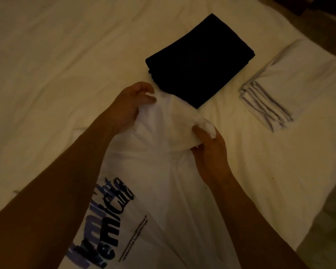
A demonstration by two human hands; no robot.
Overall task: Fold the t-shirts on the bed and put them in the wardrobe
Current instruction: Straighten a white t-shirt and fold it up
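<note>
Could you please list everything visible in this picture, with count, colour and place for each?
printed t-shirt: one, white with dark lettering, unfolded, spread in the foreground, its far end bunched in both hands.
folded black garment: one, black, on the bed beyond the hands.
folded white garment: one, white, at the right, apart from the black one.
bed sheet: one, cream, under everything.
floor: a dim strip at the right edge.
left hand: grips the printed t-shirt's far end.
right hand: grips the same end, nearer.
</note>
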